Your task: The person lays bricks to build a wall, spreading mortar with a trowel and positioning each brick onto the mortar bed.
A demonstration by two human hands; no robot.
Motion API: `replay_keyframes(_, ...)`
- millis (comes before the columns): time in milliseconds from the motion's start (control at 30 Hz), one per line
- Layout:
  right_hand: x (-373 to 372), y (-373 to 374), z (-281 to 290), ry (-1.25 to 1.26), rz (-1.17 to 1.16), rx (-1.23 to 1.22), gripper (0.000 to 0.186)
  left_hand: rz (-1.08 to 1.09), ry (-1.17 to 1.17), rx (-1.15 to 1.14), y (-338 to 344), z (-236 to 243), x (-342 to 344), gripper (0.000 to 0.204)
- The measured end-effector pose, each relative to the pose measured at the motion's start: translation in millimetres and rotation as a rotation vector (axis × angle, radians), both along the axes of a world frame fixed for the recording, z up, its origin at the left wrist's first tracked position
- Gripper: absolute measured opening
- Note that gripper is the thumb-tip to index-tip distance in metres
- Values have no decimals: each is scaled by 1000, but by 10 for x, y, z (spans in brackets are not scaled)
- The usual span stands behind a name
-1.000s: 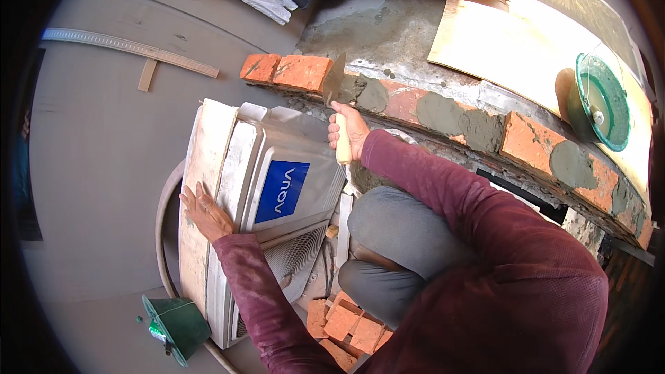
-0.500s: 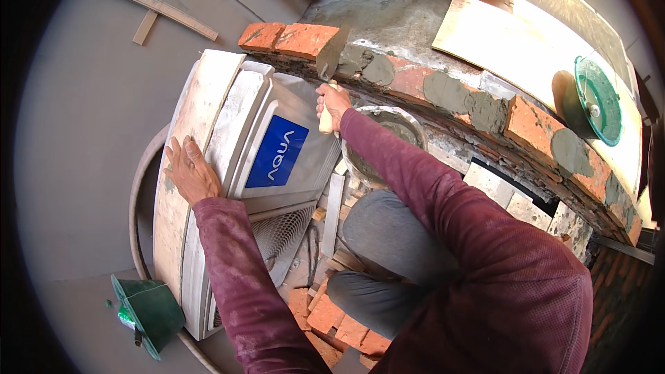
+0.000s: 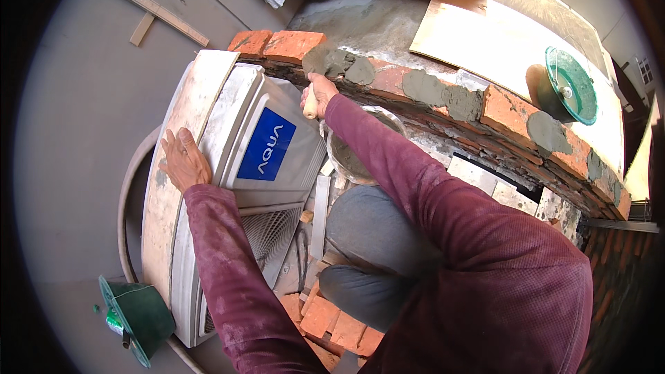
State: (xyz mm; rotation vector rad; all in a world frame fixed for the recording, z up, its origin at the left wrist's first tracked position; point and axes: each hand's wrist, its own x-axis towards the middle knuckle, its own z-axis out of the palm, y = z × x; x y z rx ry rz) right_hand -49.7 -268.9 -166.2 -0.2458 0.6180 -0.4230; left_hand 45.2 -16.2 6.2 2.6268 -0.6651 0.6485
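Note:
My right hand [image 3: 320, 90] grips the wooden handle of a trowel [image 3: 315, 66], whose blade rests in grey mortar on top of a low row of red bricks [image 3: 291, 45]. Several mortar dabs [image 3: 443, 93] sit along that brick row. My left hand [image 3: 181, 159] lies flat, fingers spread, on a pale board [image 3: 187, 125] that tops a white air-conditioner unit [image 3: 270, 152]. A round bucket of grey mortar [image 3: 353, 159] stands just under my right forearm, partly hidden by it.
Loose red bricks [image 3: 332, 322] lie by my knees. A green dish [image 3: 571, 86] stands on a cardboard sheet [image 3: 499, 34] beyond the wall. A green container [image 3: 138, 315] sits at lower left, a grey hose [image 3: 128, 201] curves past it, and a wooden straightedge [image 3: 149, 3] lies on the floor.
My right hand has lifted the trowel from beside the unit up onto the mortar on the brick row. The left hand stays on the board.

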Motion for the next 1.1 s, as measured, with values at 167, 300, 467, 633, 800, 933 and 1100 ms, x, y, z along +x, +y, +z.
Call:
replay_keyframes(167,-604,434,138,165,-40,-377,26,-8,12,-15,72,-42,-14,91)
replay_keyframes(300,-966,210,-87,530,-61,-527,37,9,0,20,63,-10,21,87)
replay_keyframes(467,-755,23,-300,565,51,-460,32,15,24,48,27,-5,19,84)
replay_keyframes(633,-390,147,-559,767,-138,-562,26,46,33,82,122,38,-18,82)
replay_keyframes(800,-310,-189,-878,868,-115,-768,31,-4,65,26,-97,18,-65,81)
replay_keyframes(933,-245,237,-581,778,-24,-670,40,25,41,61,114,-6,30,79)
replay_keyframes(1100,-186,156,-318,453,-17,-408,22,11,45,17,26,19,30,80)
